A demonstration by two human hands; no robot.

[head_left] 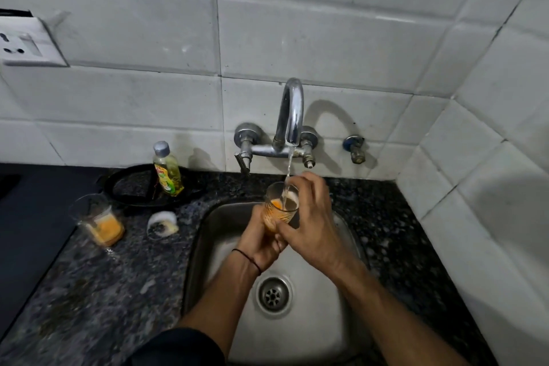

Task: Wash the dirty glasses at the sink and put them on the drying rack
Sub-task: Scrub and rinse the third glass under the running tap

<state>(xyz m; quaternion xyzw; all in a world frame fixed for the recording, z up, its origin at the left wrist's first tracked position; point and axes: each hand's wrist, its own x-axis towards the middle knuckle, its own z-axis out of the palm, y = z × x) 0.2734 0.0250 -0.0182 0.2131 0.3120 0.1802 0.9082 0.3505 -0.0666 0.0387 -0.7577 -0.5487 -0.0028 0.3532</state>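
Note:
A patterned glass (278,207) with orange residue inside is held upright over the steel sink (332,330), under the tap (291,116). Water runs from the spout into the glass. My left hand (261,242) grips the glass from below and the left. My right hand (312,217) wraps its right side and rim. A second dirty glass (99,221) with orange liquid at its bottom stands on the dark counter to the left. No drying rack is in view.
A yellow dish soap bottle (167,169) stands on a black round plate (139,187) behind the counter glass. A small white scrub pad (162,224) lies near the sink's left rim. A wall socket (26,41) sits at upper left. Tiled walls close in behind and right.

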